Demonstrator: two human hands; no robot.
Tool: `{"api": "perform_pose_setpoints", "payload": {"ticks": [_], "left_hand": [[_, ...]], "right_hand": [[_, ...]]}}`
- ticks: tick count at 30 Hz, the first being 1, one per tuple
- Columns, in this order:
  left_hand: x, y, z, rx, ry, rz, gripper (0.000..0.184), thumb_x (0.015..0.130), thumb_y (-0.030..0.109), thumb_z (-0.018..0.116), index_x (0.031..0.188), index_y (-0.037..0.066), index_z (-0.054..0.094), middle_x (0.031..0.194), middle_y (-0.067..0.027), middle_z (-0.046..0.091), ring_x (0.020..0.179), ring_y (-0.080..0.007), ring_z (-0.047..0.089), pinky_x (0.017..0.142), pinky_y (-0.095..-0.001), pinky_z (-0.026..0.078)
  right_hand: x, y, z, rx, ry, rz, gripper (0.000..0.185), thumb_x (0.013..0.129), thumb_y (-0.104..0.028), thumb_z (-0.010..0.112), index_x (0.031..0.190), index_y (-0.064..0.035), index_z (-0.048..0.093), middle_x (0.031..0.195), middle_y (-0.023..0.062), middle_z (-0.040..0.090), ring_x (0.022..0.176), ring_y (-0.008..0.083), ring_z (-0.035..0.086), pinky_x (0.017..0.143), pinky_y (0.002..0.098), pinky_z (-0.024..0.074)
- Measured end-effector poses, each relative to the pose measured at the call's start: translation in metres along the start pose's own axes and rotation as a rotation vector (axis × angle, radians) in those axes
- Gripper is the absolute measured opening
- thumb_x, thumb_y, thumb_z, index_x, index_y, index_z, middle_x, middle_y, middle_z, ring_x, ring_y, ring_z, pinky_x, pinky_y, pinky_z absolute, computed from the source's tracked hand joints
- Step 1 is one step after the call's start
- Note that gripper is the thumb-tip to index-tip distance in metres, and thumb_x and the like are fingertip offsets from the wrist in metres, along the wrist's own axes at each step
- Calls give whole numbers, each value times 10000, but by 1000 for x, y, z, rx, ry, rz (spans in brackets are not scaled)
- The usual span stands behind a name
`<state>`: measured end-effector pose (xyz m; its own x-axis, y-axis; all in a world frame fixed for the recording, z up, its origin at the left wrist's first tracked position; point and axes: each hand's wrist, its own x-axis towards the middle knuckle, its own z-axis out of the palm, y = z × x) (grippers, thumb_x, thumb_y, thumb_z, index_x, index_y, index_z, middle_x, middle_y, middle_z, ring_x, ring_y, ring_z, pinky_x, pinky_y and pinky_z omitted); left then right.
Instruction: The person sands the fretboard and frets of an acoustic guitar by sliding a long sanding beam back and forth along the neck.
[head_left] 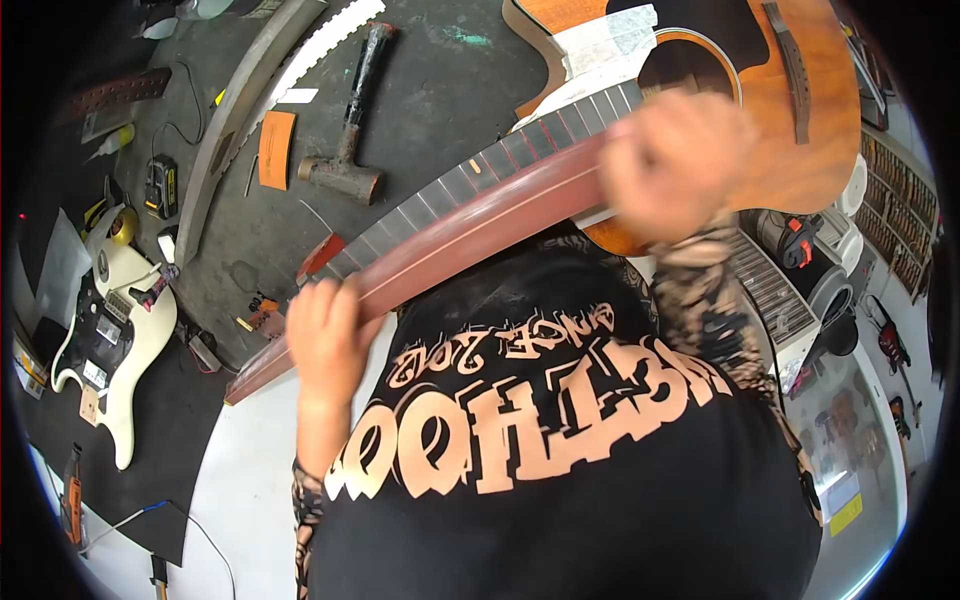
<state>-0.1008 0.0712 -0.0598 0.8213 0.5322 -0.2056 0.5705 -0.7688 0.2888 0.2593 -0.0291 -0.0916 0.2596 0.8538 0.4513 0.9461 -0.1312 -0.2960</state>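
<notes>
A long reddish-brown levelling beam (480, 228) lies along the fretted neck of an acoustic guitar (815, 110). My left hand (327, 335) is closed around the beam toward its left end. At the other end my right hand (680, 165), blurred by motion, is curled in a fist on the beam, partly covering the soundhole. Dark fretboard (440, 195) with several metal frets shows along the beam's far edge; some lines near the body look red. White paper tape (610, 45) covers part of the guitar top beside the fretboard.
Beyond the neck, a hammer (345, 170) and an orange-brown block (276, 150) rest on the dark mat. A curved grey bar (225, 125) lies farther left. A white electric guitar body (125, 365) is at the left. At right stands a drawer cabinet (765, 285).
</notes>
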Motion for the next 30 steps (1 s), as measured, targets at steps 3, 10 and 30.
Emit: {"api": "perform_pose_setpoints", "payload": {"ticks": [3,10,30], "left_hand": [[-33,-26,-4,35,-45,-15,560,626,260,840,1095,14,658,888,-92,573,822,-312,556,731,-426,413],[64,40,-5,-98,-29,173,435,627,233,831,956,84,589,915,-80,568,829,-294,559,720,-416,411],[-23,1,6,63,57,-55,555,616,75,828,1139,-19,667,882,-118,576,821,-331,541,750,-429,441]], "right_hand": [[-11,-40,13,57,12,21,179,658,-210,719,600,-161,557,627,15,520,626,202,526,675,381,390],[-3,64,-23,-55,-37,-73,149,766,-176,699,651,-114,628,631,30,564,620,251,529,618,401,396],[-22,-19,3,58,66,37,161,668,-175,693,593,-147,554,652,-13,570,619,212,505,718,346,360]]}}
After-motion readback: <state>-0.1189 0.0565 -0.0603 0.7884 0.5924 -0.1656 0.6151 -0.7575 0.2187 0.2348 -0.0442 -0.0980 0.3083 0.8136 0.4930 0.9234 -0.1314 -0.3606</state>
